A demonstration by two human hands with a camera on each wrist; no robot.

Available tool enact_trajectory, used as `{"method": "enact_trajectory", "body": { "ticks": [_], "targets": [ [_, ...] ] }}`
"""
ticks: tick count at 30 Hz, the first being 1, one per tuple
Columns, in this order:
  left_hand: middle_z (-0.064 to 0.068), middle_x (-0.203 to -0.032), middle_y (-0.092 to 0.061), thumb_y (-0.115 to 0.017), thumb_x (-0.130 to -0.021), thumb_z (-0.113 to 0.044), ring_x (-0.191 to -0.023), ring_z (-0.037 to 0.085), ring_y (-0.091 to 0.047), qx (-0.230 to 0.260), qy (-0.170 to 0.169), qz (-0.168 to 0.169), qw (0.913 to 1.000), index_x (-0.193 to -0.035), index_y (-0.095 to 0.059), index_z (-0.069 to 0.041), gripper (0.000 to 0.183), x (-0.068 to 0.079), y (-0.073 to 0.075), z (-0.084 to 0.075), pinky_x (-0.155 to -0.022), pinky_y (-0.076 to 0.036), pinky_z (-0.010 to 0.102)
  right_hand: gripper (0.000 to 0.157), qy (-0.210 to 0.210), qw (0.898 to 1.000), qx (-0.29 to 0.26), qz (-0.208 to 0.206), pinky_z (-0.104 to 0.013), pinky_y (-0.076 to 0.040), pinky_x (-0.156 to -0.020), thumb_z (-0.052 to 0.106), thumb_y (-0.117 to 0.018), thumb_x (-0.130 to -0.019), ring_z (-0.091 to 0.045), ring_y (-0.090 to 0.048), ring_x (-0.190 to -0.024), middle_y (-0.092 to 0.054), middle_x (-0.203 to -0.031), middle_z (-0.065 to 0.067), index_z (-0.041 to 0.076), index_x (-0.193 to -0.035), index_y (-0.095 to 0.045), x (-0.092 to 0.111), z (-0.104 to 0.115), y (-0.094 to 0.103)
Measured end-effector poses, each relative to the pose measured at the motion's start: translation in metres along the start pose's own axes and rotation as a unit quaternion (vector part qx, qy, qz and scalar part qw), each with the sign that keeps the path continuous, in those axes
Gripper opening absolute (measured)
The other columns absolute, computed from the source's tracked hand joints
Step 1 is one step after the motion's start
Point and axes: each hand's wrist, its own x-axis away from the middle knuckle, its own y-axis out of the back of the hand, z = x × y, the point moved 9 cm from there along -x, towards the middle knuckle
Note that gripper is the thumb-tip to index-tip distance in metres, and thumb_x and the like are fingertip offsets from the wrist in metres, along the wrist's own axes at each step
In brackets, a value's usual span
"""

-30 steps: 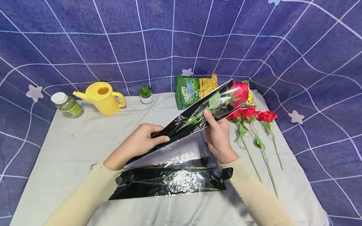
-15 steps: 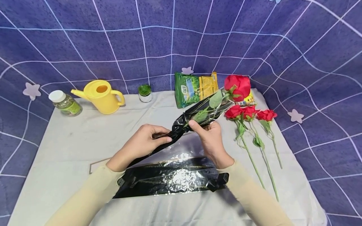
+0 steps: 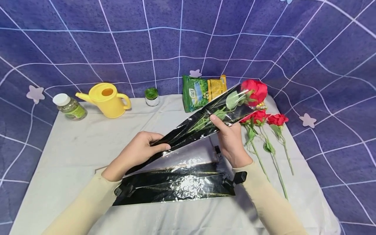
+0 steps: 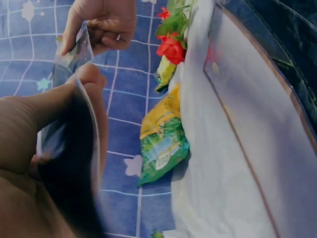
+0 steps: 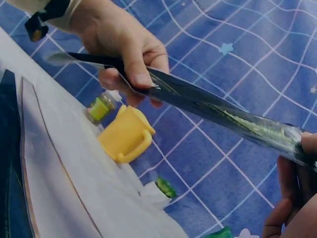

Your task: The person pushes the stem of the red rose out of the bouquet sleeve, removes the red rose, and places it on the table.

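A black wrapping sleeve with a clear front [image 3: 188, 130] slants up to the right above the table, also visible in the right wrist view. Inside it runs the green stem of a red rose [image 3: 255, 92], whose bloom stands at the sleeve's wide upper mouth. My left hand [image 3: 141, 148] pinches the narrow lower end between thumb and fingers. Higher up, my right hand [image 3: 233, 143] grips the sleeve, thumb on the clear front and fingers behind. Below both hands lie more black-and-clear sleeves [image 3: 176, 187].
Several loose red roses [image 3: 276, 156] lie on the right of the white-covered table. Along the back stand a jar [image 3: 70, 107], a yellow watering can [image 3: 107, 101], a small potted plant [image 3: 151, 96] and a green-and-yellow bag [image 3: 199, 93]. A patterned blue cloth [image 3: 164, 45] hangs behind.
Half a second ago the sleeve was bunched between the hands and the bloom stood out further. Now it is drawn out smooth again; my right hand has moved up and right, my left slightly down-left.
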Motion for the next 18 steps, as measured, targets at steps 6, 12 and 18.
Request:
{"method": "enact_trajectory", "body": {
  "ticks": [6, 12, 18],
  "targets": [
    [-0.013, -0.071, -0.057, -0.069, -0.084, -0.039, -0.064, 0.008, -0.050, 0.018, -0.018, 0.011, 0.9996, -0.086, -0.067, -0.025, 0.014, -0.004, 0.000, -0.007, -0.066, -0.043, 0.030, 0.051, -0.028, 1.000, -0.007, -0.005, -0.038, -0.040, -0.094, 0.001, -0.072, -0.081, -0.025, -0.053, -0.109, -0.054, -0.123, -0.014, 0.005, -0.128, -0.051, 0.003, -0.003, -0.002],
    [-0.011, -0.080, -0.059, -0.067, -0.084, -0.043, -0.073, 0.008, -0.053, 0.018, -0.030, 0.014, 0.9993, -0.090, -0.066, -0.026, 0.019, -0.011, -0.006, -0.016, -0.072, -0.044, 0.031, 0.047, -0.012, 1.000, -0.016, 0.014, -0.036, -0.042, -0.092, 0.001, -0.069, -0.084, -0.023, -0.055, -0.105, -0.055, -0.118, -0.012, 0.004, -0.127, -0.050, 0.006, -0.003, -0.010],
    [-0.007, -0.069, -0.049, -0.068, -0.087, -0.033, -0.064, 0.010, -0.042, 0.007, -0.037, -0.012, 0.9992, -0.071, -0.057, -0.018, 0.024, -0.015, -0.005, -0.025, -0.075, -0.042, 0.032, 0.033, -0.031, 0.998, -0.027, 0.037, -0.031, -0.046, -0.084, 0.004, -0.069, -0.084, -0.019, -0.059, -0.092, -0.061, -0.104, -0.011, -0.001, -0.114, -0.056, 0.010, -0.010, -0.019]
  ]
}}
